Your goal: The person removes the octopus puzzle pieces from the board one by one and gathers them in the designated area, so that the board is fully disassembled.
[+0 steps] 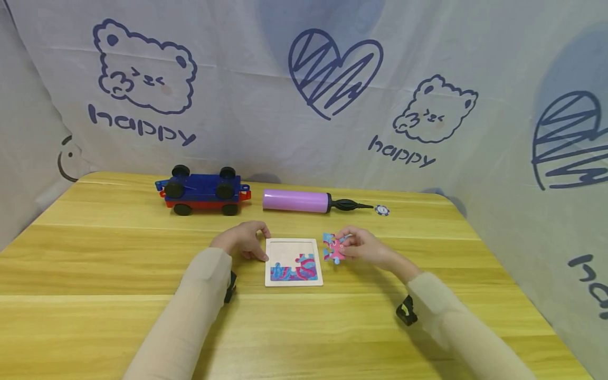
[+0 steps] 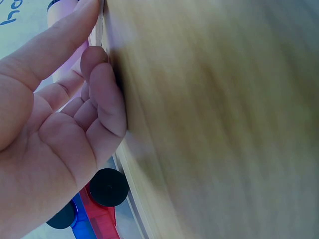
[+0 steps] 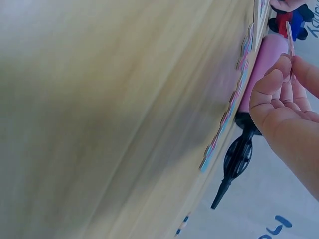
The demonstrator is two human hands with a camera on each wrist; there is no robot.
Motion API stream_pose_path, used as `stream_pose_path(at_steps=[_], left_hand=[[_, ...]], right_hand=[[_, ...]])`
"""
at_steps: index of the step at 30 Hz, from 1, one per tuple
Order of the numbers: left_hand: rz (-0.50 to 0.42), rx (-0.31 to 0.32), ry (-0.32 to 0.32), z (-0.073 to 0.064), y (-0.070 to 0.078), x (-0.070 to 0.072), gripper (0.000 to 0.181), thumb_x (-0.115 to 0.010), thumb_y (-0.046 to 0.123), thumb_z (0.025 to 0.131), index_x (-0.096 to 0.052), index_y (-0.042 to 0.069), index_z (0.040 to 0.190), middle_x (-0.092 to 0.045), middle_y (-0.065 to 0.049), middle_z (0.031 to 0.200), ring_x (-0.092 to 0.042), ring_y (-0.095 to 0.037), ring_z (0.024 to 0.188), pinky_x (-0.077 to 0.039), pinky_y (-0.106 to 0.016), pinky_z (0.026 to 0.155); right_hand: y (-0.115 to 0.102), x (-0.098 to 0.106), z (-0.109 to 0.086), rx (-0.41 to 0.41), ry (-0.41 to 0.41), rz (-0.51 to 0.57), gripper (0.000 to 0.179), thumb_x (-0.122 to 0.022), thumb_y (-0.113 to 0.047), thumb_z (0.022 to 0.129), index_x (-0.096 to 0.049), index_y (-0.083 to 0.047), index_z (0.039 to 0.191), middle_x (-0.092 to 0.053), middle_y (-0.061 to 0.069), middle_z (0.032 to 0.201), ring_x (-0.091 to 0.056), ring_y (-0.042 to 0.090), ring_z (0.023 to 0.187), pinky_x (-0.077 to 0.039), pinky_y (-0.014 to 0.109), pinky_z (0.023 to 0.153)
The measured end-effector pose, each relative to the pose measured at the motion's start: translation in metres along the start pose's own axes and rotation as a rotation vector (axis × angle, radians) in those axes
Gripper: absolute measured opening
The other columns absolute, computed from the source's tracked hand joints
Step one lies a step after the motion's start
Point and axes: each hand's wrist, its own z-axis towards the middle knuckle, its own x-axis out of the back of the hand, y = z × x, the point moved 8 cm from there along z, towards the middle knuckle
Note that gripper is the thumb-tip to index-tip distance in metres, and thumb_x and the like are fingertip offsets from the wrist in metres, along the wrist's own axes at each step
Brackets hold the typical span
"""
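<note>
My right hand [image 1: 361, 247] pinches a pink-and-blue jigsaw piece [image 1: 337, 250] between thumb and fingers, just right of the puzzle board. From the right wrist view the held piece [image 3: 290, 42] is seen edge-on, raised above the tabletop. More jigsaw pieces [image 3: 225, 124] lie flat on the wood below that hand, mostly covered by it in the head view. The square puzzle board [image 1: 294, 283] has a white frame, with blue, purple and pink pieces fitted along its bottom and lower right. At its left edge, my left hand [image 1: 243, 240] touches the frame with thumb and forefinger spread.
Behind the board lies a purple hand pump [image 1: 295, 201] with a black nozzle, its tip beside a blue-and-white round chip [image 1: 382, 210]. Blue and red toy wagons [image 1: 201, 192] are stacked at the back left. A printed curtain [image 1: 247, 105] hangs behind the wooden table [image 1: 304, 338].
</note>
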Motion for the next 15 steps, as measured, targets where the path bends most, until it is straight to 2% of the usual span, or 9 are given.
stream_pose_path(at_steps=[15], left_hand=[[-0.013, 0.008, 0.004, 0.001, -0.002, 0.000, 0.045, -0.075, 0.004, 0.071, -0.048, 0.004, 0.107, -0.049, -0.012, 0.091, -0.048, -0.017, 0.059, -0.044, -0.024, 0.054]], right_hand=[[0.016, 0.023, -0.009, -0.044, 0.032, -0.063, 0.026, -0.048, 0.009, 0.085, -0.043, 0.012, 0.111, -0.053, 0.011, 0.079, -0.048, 0.012, 0.061, -0.042, 0.020, 0.054]])
